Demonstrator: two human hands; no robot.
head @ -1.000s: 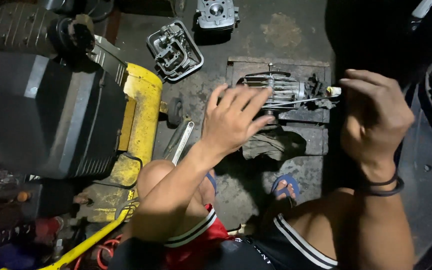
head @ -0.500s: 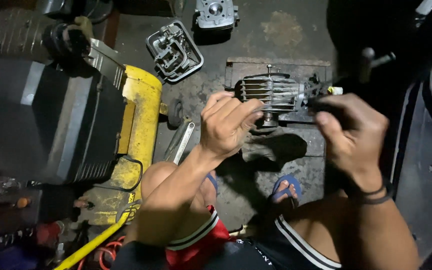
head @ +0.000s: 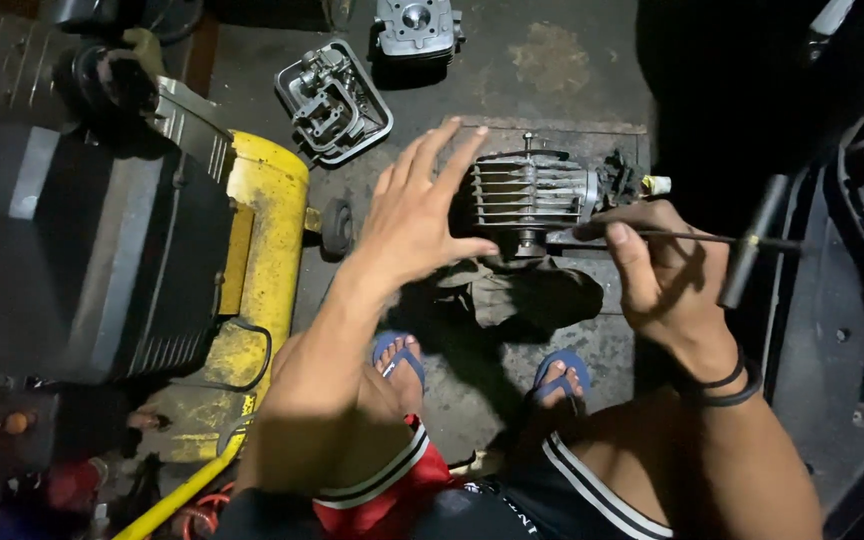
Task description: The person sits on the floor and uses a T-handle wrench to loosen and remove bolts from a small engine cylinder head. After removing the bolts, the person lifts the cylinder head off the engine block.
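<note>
Since half a second ago the left hand (head: 417, 215) has opened out: where it was curled over the finned engine cylinder (head: 532, 195), it now rests with fingers spread flat and wide against the cylinder's left side, thumb tucked under toward the base, holding nothing. The right hand (head: 667, 275) has dropped lower and now has its grip closed around the thin shaft of a T-handle wrench (head: 742, 245), whose dark crossbar stands out to the right while the shaft runs left to the cylinder's right end. That cylinder is grey metal with a stack of parallel cooling fins, a stud poking up from its top and a darker fitting with a pale cap at its right end; it lies on its side on a rag (head: 527, 290) spread over a flat board (head: 622, 140) on the floor, just ahead of the person's blue sandals (head: 400, 355). To the left sits a yellow compressor tank (head: 262, 230), and a grey engine cover (head: 332, 100) lies farther back.
</note>
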